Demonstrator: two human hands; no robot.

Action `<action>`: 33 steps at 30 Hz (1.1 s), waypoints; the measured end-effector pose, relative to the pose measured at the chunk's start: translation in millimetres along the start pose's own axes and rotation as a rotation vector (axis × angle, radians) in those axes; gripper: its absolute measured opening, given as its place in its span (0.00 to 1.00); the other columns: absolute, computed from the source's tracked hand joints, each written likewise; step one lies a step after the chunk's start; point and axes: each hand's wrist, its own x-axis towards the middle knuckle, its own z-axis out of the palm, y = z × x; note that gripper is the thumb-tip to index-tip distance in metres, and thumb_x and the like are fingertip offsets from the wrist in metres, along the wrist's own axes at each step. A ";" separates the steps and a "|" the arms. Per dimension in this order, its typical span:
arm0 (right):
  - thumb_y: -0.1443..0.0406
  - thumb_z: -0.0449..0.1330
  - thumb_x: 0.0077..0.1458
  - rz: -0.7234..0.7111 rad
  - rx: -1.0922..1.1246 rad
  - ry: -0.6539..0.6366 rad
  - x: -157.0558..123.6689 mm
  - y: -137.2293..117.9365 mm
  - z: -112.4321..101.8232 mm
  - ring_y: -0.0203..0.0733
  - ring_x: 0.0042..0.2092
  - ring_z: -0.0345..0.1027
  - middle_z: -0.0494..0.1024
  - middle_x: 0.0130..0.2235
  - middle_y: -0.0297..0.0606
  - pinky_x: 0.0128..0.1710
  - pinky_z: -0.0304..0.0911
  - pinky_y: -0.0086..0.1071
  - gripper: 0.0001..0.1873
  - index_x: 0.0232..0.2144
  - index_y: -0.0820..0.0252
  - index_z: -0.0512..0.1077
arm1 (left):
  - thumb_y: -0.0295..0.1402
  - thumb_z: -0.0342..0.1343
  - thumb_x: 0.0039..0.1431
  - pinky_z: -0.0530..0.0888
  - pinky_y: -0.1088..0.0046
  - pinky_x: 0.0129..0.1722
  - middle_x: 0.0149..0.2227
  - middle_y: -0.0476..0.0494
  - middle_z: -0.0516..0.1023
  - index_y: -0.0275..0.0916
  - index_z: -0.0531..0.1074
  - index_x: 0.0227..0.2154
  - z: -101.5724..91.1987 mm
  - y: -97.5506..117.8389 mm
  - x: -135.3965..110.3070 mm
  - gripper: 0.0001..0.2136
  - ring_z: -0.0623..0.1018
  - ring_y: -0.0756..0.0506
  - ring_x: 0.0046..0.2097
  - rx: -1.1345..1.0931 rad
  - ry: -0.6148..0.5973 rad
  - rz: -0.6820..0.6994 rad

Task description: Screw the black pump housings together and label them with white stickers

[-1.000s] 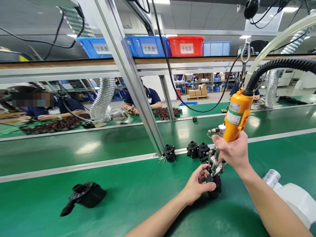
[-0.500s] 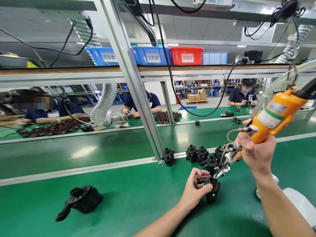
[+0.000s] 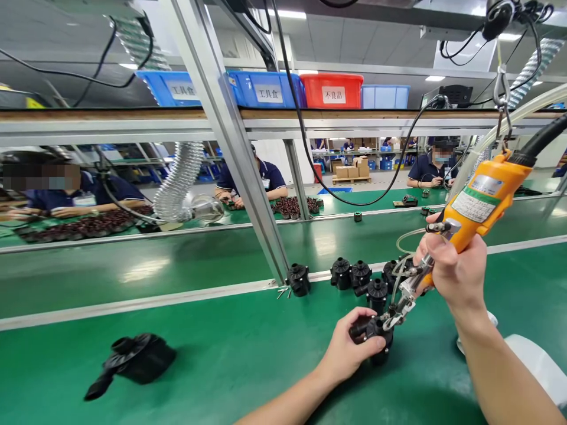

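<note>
A small black pump housing [image 3: 381, 345] stands on the green bench mat [image 3: 248, 354], low and right of centre, with its stubby port pointing left under the thumb. The left hand [image 3: 348, 351] wraps it from the left, fingers closed round its side. The orange electric screwdriver [image 3: 481, 200], clasped tight in the right hand [image 3: 454, 274], slants down-left from the upper right, and its metal nose [image 3: 398, 310] meets the housing's top. The housing looks round, matte and ribbed. A row of similar housings [image 3: 358, 274] sits just behind it.
</note>
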 end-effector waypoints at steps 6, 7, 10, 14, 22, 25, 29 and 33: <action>0.57 0.71 0.43 0.024 -0.027 0.019 -0.9 -6.6 4.7 0.35 0.23 0.63 0.67 0.24 0.28 0.20 0.65 0.30 0.19 0.34 0.57 0.70 | 0.43 0.76 0.44 0.66 0.75 0.33 0.33 0.49 0.76 0.38 0.72 0.42 0.8 4.9 0.0 0.26 0.73 0.49 0.32 0.005 -0.001 -0.014; 0.57 0.72 0.43 0.023 -0.037 0.013 -1.6 -6.8 5.6 0.35 0.23 0.63 0.68 0.24 0.28 0.20 0.65 0.30 0.19 0.35 0.57 0.70 | 0.42 0.76 0.44 0.65 0.75 0.33 0.32 0.50 0.76 0.38 0.72 0.41 1.1 6.2 0.1 0.26 0.72 0.50 0.32 0.012 -0.004 -0.019; 0.56 0.73 0.43 0.040 -0.071 -0.008 -5.7 -4.8 11.0 0.35 0.22 0.63 0.69 0.24 0.28 0.19 0.63 0.29 0.21 0.36 0.57 0.71 | 0.42 0.76 0.45 0.66 0.75 0.33 0.32 0.50 0.77 0.38 0.72 0.40 2.2 9.9 1.1 0.24 0.72 0.49 0.32 0.024 -0.023 -0.035; 0.56 0.73 0.43 0.029 -0.101 -0.044 -12.7 2.2 21.7 0.32 0.22 0.58 0.66 0.23 0.27 0.20 0.61 0.28 0.20 0.32 0.57 0.69 | 0.40 0.75 0.46 0.66 0.74 0.35 0.32 0.51 0.76 0.38 0.71 0.39 2.7 14.1 2.5 0.23 0.72 0.49 0.33 0.031 -0.037 -0.025; 0.53 0.71 0.46 0.058 -0.160 -0.096 -17.3 12.3 24.6 0.31 0.21 0.54 0.63 0.20 0.25 0.20 0.58 0.27 0.20 0.27 0.56 0.65 | 0.41 0.75 0.45 0.67 0.72 0.39 0.34 0.50 0.76 0.39 0.72 0.38 -1.7 15.8 5.4 0.22 0.73 0.48 0.36 0.055 -0.064 -0.035; 0.53 0.72 0.46 0.090 -0.134 -0.109 -17.7 15.9 25.6 0.32 0.21 0.56 0.65 0.21 0.26 0.20 0.58 0.27 0.21 0.30 0.57 0.67 | 0.41 0.75 0.46 0.68 0.71 0.40 0.35 0.50 0.77 0.39 0.72 0.39 -2.1 14.2 6.9 0.22 0.74 0.47 0.37 0.073 -0.070 -0.015; 0.55 0.71 0.45 0.111 -0.138 -0.048 -12.8 17.3 24.8 0.32 0.21 0.59 0.66 0.22 0.26 0.20 0.60 0.27 0.20 0.32 0.59 0.68 | 0.40 0.75 0.45 0.68 0.70 0.40 0.35 0.49 0.78 0.38 0.73 0.39 -4.9 14.8 8.2 0.22 0.74 0.46 0.38 0.135 -0.084 -0.017; 0.55 0.72 0.45 0.000 -0.074 0.028 -3.5 10.7 7.4 0.32 0.22 0.61 0.69 0.24 0.28 0.20 0.62 0.27 0.21 0.36 0.61 0.70 | 0.39 0.74 0.43 0.69 0.70 0.39 0.34 0.48 0.79 0.38 0.74 0.36 -26.5 29.9 11.9 0.20 0.75 0.44 0.38 0.373 -0.059 -0.047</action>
